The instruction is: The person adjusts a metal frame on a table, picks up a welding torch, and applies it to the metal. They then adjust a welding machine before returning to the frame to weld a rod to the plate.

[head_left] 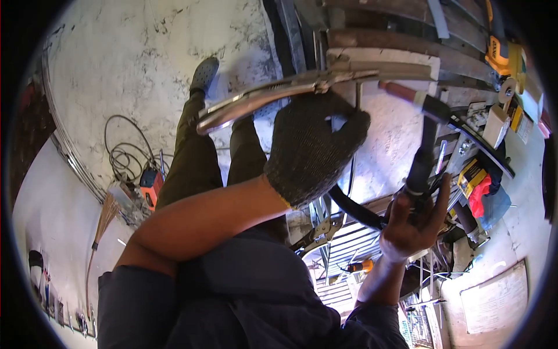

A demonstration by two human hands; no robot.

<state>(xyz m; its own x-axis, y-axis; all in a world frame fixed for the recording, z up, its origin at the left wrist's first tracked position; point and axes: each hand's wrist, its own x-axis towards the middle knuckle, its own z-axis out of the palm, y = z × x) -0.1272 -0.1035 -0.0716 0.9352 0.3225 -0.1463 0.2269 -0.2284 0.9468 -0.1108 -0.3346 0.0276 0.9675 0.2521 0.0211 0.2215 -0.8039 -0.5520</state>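
My left hand (317, 148), in a dark knitted glove, is closed at a long metal bar (250, 107) that looks curved in this wide view. Its fingertips are partly hidden. Lower right, my bare right hand (414, 227) wraps round a black handle with a thick black cable (357, 210), which looks like a welding torch. The torch's black body (422, 160) points up past the fingers. Above it lies a tool with a red-brown and black handle (404, 93), not touched by either hand. A pale board (386, 136) lies behind the gloved hand.
A yellow power tool (497, 55) sits at the upper right beside slatted wood (407, 43). Locking pliers (319, 232) rest near my waist. On the left are a coiled cable (125, 157), an orange device (150, 186) and a broom (106, 218). My legs stretch across the pale floor (139, 64).
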